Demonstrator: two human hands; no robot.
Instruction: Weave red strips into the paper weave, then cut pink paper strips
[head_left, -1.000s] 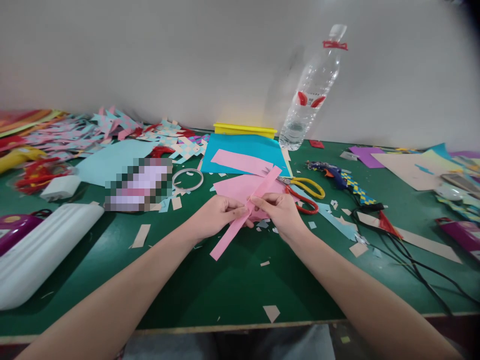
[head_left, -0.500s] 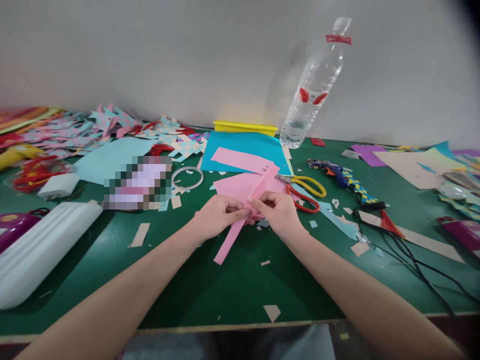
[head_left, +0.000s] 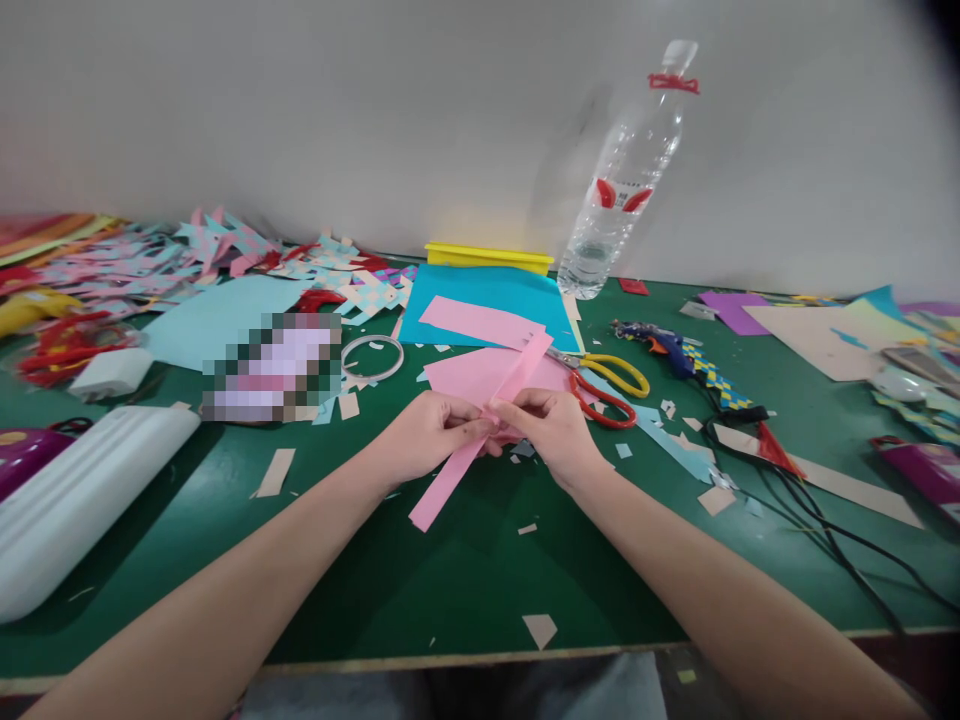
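A long folded pink paper strip (head_left: 448, 488) runs slantwise through the fingertips of both hands. My left hand (head_left: 435, 435) pinches it near the middle from the left. From the other side my right hand (head_left: 551, 430) pinches it close by, so the fingertips nearly meet and hide that part of the strip. Beyond the hands lie a pink paper sheet (head_left: 457, 376) and a wider pink paper piece (head_left: 472, 321), the latter partly over a blue sheet (head_left: 491, 283). Scissors with one yellow and one red handle (head_left: 619, 369) rest right of the strip's far end.
A clear water bottle (head_left: 622, 185) leans against the wall. Left are a silver ring (head_left: 372, 358), a blurred-out phone (head_left: 277, 370), a white elongated object (head_left: 90, 500) and piles of woven paper strips (head_left: 135, 265). Black cables (head_left: 825, 520) and a blue glue gun (head_left: 675, 355) lie right. Paper scraps dot the green table.
The strip's near end has swung a little to the left, and the fingertips have drawn closer together around its middle. The rest of the table stays as it was.
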